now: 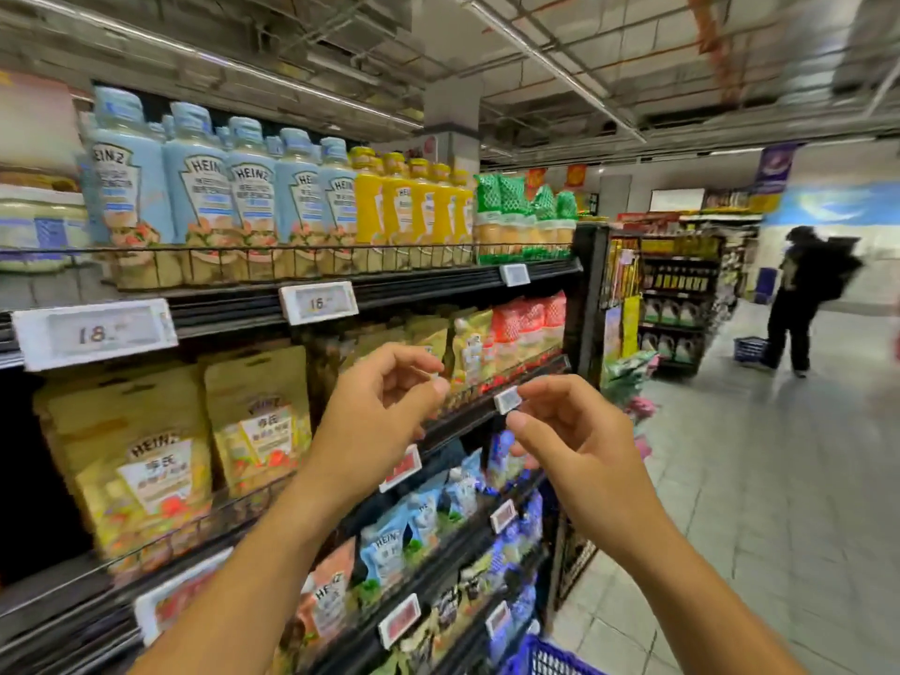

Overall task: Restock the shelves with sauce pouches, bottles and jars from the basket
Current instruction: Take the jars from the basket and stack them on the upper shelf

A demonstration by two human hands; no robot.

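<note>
My left hand [377, 409] is raised in front of the middle shelf, fingers loosely curled and apart, holding nothing. My right hand [567, 433] hovers beside it, fingers bent, empty, close to a small white price tag [506, 399] on the shelf rail. Yellow Heinz sauce pouches [146, 460] stand on the middle shelf to the left. Pale blue Heinz bottles [204, 187] and yellow bottles [414, 202] line the top shelf. Blue and orange pouches [404, 528] fill the lower shelves. A corner of the blue basket [540, 660] shows at the bottom.
Black shelf rails with wire guards and price tags [319, 302] run along the left. Green-netted jars [526, 221] end the top shelf. The tiled aisle [755, 479] opens to the right, where a person with a backpack [803, 294] stands by another blue basket [750, 348].
</note>
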